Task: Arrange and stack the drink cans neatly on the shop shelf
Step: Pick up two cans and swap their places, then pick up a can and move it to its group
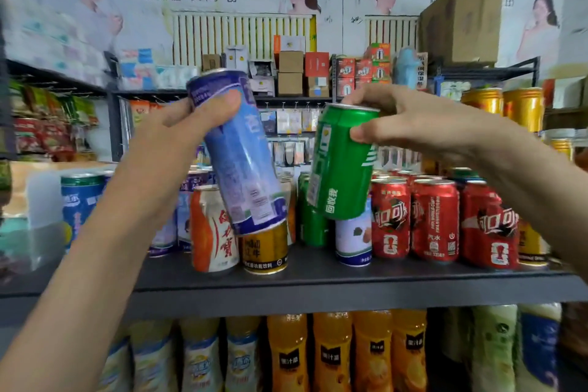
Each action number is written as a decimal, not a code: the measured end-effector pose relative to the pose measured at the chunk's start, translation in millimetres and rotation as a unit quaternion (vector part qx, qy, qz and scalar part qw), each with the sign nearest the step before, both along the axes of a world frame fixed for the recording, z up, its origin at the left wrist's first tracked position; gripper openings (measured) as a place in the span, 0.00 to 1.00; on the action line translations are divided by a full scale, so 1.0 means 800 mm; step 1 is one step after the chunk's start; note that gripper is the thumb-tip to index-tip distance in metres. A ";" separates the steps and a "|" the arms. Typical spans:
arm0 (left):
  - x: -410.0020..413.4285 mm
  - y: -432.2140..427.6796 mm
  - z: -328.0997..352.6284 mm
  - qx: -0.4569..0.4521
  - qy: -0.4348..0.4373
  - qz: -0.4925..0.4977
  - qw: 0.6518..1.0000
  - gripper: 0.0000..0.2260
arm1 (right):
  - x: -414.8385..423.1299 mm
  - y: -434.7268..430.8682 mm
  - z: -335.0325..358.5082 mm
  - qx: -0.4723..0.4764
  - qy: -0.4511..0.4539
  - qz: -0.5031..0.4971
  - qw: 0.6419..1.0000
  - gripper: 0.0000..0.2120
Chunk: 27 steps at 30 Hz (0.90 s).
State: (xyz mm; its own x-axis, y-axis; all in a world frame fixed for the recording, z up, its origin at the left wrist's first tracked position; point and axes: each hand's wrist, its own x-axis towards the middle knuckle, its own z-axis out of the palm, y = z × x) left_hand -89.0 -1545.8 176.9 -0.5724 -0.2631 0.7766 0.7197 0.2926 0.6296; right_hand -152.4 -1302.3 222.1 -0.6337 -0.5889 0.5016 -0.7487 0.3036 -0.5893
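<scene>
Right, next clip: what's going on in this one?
A person is stocking a dark grey shop shelf with drinks. The left hand grips a tall blue drink can, tilted, with its base just over a short gold can. The right hand holds a green drink can near its top, also tilted, above a white-and-blue can. Red cans stand in rows to the right. Neither held can is set down upright yet.

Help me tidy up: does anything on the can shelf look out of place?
Yes: beside the grouped red cans, an orange-and-white can, a gold can and a white can stand as mixed singles at the front. The left hand holds a blue can tilted, the right hand a green can.
</scene>
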 end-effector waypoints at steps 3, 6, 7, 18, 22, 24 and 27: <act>0.017 -0.033 -0.002 -0.004 -0.026 -0.002 1.000 0.23 | -0.021 -0.027 0.015 0.061 -0.010 0.015 0.998 0.22; 0.026 -0.052 -0.014 -0.022 -0.045 -0.001 0.999 0.23 | -0.039 -0.049 0.022 0.111 0.000 0.007 0.994 0.22; 0.029 -0.055 -0.019 -0.028 -0.056 -0.003 0.998 0.21 | -0.044 -0.054 0.022 0.124 0.008 0.002 0.992 0.22; 0.036 -0.047 -0.041 -0.036 -0.129 -0.006 0.991 0.11 | -0.080 -0.063 0.011 0.274 0.031 -0.109 0.955 0.38; 0.029 -0.050 -0.045 -0.054 -0.156 -0.020 0.986 0.11 | -0.091 -0.074 -0.002 0.336 0.032 -0.122 0.933 0.25; 0.026 -0.052 -0.050 -0.070 -0.152 -0.023 0.986 0.13 | -0.091 -0.079 -0.007 0.368 0.029 -0.118 0.922 0.24; 0.022 -0.051 -0.056 -0.090 -0.150 -0.020 0.984 0.17 | -0.089 -0.083 -0.005 0.399 0.032 -0.122 0.908 0.26</act>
